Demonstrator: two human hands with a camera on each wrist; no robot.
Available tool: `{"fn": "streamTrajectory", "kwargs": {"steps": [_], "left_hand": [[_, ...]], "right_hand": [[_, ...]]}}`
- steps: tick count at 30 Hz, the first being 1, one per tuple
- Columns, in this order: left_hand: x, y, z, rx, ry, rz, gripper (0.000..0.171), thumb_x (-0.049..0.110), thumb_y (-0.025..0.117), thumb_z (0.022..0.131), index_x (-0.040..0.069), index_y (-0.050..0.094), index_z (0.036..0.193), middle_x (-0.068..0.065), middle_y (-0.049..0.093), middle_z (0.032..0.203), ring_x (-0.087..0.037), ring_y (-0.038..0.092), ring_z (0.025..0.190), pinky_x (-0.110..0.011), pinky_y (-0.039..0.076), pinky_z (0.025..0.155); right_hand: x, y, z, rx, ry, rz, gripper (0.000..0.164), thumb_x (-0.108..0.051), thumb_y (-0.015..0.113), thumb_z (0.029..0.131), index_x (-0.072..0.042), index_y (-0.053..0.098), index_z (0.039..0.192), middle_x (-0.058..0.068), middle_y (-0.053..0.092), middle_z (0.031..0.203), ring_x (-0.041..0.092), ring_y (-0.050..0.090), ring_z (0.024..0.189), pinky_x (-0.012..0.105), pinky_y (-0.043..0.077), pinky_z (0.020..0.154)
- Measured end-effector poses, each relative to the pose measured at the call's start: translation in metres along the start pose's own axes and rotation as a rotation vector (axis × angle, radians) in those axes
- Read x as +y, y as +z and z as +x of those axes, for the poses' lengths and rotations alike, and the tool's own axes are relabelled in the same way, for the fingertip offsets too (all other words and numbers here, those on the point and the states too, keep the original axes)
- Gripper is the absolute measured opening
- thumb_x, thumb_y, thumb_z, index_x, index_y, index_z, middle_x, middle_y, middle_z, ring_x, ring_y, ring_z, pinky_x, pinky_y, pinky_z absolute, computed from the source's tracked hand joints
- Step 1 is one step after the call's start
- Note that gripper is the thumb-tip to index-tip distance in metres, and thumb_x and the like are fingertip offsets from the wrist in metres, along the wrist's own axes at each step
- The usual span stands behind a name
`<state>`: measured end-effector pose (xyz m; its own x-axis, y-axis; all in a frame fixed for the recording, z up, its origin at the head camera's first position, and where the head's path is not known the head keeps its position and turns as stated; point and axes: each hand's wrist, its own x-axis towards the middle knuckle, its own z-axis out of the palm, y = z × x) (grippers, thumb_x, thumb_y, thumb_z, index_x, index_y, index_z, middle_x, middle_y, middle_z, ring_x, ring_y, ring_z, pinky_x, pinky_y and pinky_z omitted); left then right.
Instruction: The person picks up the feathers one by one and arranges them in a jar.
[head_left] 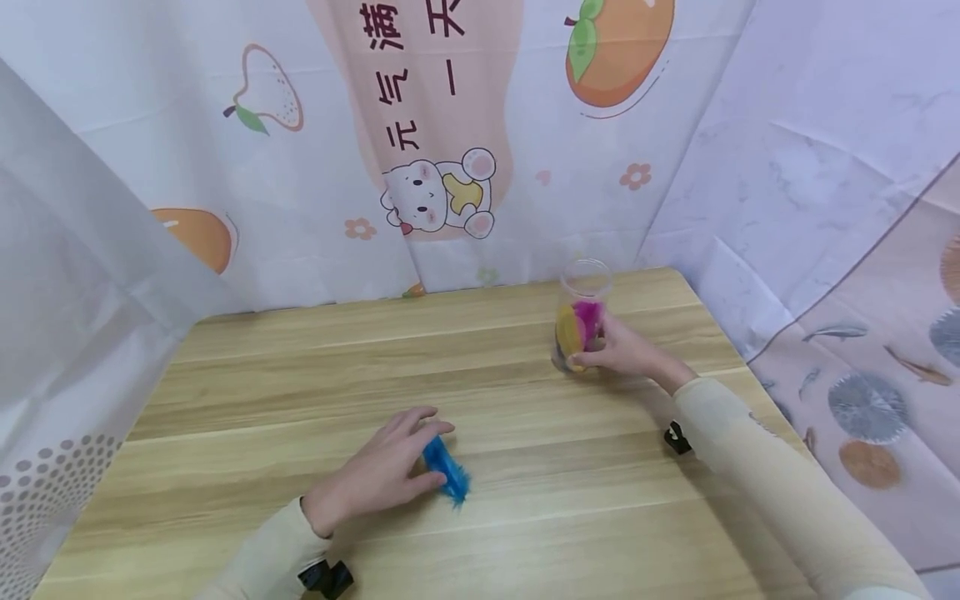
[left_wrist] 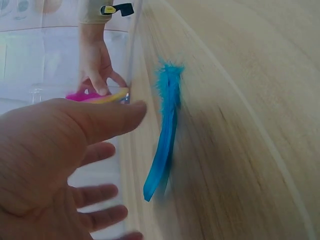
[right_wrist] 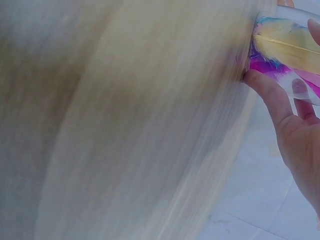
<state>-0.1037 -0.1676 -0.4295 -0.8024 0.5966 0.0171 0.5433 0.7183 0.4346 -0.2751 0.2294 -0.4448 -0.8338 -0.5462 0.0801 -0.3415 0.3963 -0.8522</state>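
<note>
A bright blue feather (left_wrist: 167,125) lies on the wooden tabletop. My left hand (head_left: 386,462) hovers beside it with fingers spread, and in the left wrist view a gap shows between thumb and feather. Toward the back right of the table stands a clear glass (head_left: 587,287) with feathers inside, among them a yellow feather (right_wrist: 287,45) and a magenta feather (head_left: 587,317). My right hand (head_left: 622,346) grips the lower part of this glass from the right, fingers and thumb around its wall. Some bluish fluff shows behind the yellow feather in the right wrist view.
The wooden table (head_left: 315,375) ends at a printed white curtain (head_left: 300,183) close behind the glass. More patterned cloth (head_left: 855,275) hangs along the right side, and a pale curtain (head_left: 67,333) along the left.
</note>
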Motion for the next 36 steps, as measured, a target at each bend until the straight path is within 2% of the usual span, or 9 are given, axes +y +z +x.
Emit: {"fn": "streamTrajectory", "kwargs": {"steps": [4, 6, 13, 18, 21, 27, 36], "left_hand": [[-0.002, 0.0, -0.001, -0.045, -0.037, 0.019, 0.072, 0.038, 0.079, 0.09, 0.009, 0.049, 0.149, -0.03, 0.037, 0.152, -0.05, 0.036, 0.138, -0.069, 0.036, 0.105], [-0.004, 0.001, 0.001, -0.06, -0.032, 0.026, 0.074, 0.04, 0.078, 0.09, 0.008, 0.048, 0.15, -0.031, 0.036, 0.153, -0.05, 0.036, 0.139, -0.071, 0.036, 0.104], [-0.009, -0.001, 0.011, -0.06, 0.042, 0.09, 0.058, 0.028, 0.075, 0.095, 0.006, 0.054, 0.144, -0.026, 0.048, 0.146, -0.045, 0.044, 0.135, -0.067, 0.04, 0.104], [-0.013, -0.002, 0.013, -0.086, 0.047, 0.091, 0.052, 0.027, 0.074, 0.095, 0.008, 0.058, 0.141, -0.022, 0.051, 0.145, -0.041, 0.046, 0.135, -0.065, 0.04, 0.105], [-0.014, -0.002, 0.013, -0.075, 0.03, 0.078, 0.05, 0.031, 0.071, 0.097, 0.006, 0.059, 0.138, -0.023, 0.053, 0.142, -0.042, 0.049, 0.133, -0.064, 0.042, 0.104], [-0.014, 0.0, 0.013, -0.024, -0.018, 0.109, 0.059, 0.043, 0.074, 0.093, 0.002, 0.061, 0.133, -0.019, 0.059, 0.131, -0.036, 0.057, 0.118, -0.056, 0.049, 0.097], [-0.016, 0.001, 0.011, -0.031, -0.034, 0.109, 0.05, 0.034, 0.079, 0.09, 0.006, 0.065, 0.128, -0.011, 0.061, 0.122, -0.028, 0.056, 0.109, -0.049, 0.05, 0.094]], "right_hand": [[-0.001, 0.0, 0.0, -0.004, 0.005, -0.001, 0.076, -0.011, 0.085, 0.084, -0.001, 0.037, 0.142, 0.018, 0.058, 0.124, 0.033, 0.056, 0.117, 0.053, 0.042, 0.107], [-0.001, -0.001, 0.0, -0.005, 0.013, 0.008, 0.077, -0.01, 0.085, 0.083, -0.001, 0.037, 0.142, 0.018, 0.058, 0.125, 0.033, 0.056, 0.118, 0.053, 0.042, 0.107], [0.0, -0.005, -0.002, -0.001, 0.011, 0.01, 0.078, -0.011, 0.086, 0.083, -0.001, 0.036, 0.142, 0.019, 0.057, 0.125, 0.035, 0.055, 0.117, 0.053, 0.042, 0.106], [0.002, -0.004, -0.001, -0.003, 0.018, 0.004, 0.079, -0.013, 0.087, 0.082, -0.002, 0.037, 0.142, 0.018, 0.057, 0.126, 0.034, 0.056, 0.117, 0.053, 0.041, 0.107], [0.003, -0.003, -0.001, -0.001, 0.014, 0.003, 0.078, -0.013, 0.087, 0.082, -0.002, 0.037, 0.141, 0.017, 0.057, 0.126, 0.034, 0.056, 0.117, 0.053, 0.041, 0.107], [0.002, -0.002, 0.0, -0.004, -0.002, 0.003, 0.076, -0.011, 0.086, 0.082, -0.002, 0.037, 0.141, 0.018, 0.057, 0.126, 0.034, 0.055, 0.117, 0.054, 0.041, 0.107], [0.001, 0.001, 0.001, -0.005, -0.009, 0.006, 0.075, -0.011, 0.085, 0.083, -0.002, 0.038, 0.141, 0.018, 0.057, 0.127, 0.034, 0.056, 0.118, 0.053, 0.042, 0.107]]}}
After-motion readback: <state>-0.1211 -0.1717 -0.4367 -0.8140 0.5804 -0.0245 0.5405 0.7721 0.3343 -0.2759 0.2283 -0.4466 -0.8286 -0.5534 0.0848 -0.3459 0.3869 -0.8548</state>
